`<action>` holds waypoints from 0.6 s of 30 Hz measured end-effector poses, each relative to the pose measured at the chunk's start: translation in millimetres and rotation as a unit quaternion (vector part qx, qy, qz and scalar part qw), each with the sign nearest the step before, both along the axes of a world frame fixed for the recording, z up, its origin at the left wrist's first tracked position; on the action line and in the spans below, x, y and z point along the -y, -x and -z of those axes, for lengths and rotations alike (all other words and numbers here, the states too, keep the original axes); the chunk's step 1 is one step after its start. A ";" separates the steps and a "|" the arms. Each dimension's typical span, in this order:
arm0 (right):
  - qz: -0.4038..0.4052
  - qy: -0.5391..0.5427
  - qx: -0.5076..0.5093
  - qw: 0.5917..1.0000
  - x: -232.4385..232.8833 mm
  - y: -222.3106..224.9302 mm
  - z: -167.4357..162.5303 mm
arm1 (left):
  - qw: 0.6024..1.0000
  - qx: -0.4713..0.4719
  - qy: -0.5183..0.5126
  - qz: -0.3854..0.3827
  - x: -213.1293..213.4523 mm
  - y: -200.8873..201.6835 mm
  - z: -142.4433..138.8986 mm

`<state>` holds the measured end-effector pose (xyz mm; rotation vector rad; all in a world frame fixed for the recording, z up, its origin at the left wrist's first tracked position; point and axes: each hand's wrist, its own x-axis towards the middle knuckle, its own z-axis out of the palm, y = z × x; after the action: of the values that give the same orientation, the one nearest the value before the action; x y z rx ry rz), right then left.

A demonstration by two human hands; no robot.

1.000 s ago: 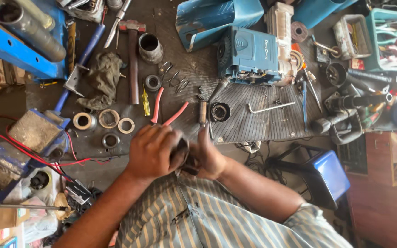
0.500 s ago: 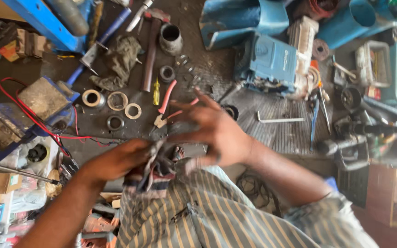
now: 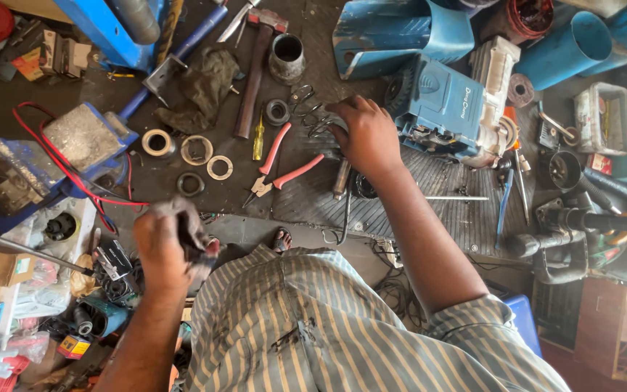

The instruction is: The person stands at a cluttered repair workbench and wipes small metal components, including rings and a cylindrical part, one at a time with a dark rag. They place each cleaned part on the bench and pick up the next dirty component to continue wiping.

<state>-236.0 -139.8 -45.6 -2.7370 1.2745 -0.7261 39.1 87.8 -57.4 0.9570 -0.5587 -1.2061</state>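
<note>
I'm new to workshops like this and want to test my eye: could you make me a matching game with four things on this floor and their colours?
Things:
1. pliers
2. small screwdriver
3. power tool body
4. wire by the vise

Colours:
A. blue
B. yellow handle
C. red
D. pink handles

Pairs: 1-D, 2-B, 3-A, 4-C
</note>
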 end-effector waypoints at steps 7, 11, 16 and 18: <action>-0.041 0.036 -0.046 0.997 14.3 0.7 0.9 | 0.978 0.191 -0.049 0.068 19.3 0.4 -22.3; -0.062 0.080 -0.032 0.994 16.5 -0.8 -10.6 | 0.861 0.486 -0.147 0.033 17.8 -1.6 -32.6; -0.017 0.064 0.025 0.997 2.3 16.1 -39.6 | 0.678 0.725 0.077 -0.094 15.1 -3.3 -74.6; 0.018 0.004 0.092 0.996 -12.9 25.6 -45.9 | 0.641 0.739 0.166 -0.126 8.0 0.4 -97.5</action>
<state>-261.6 -126.9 0.3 -2.5878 1.2848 -0.9630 38.7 79.8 40.0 1.4956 -1.7760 0.2478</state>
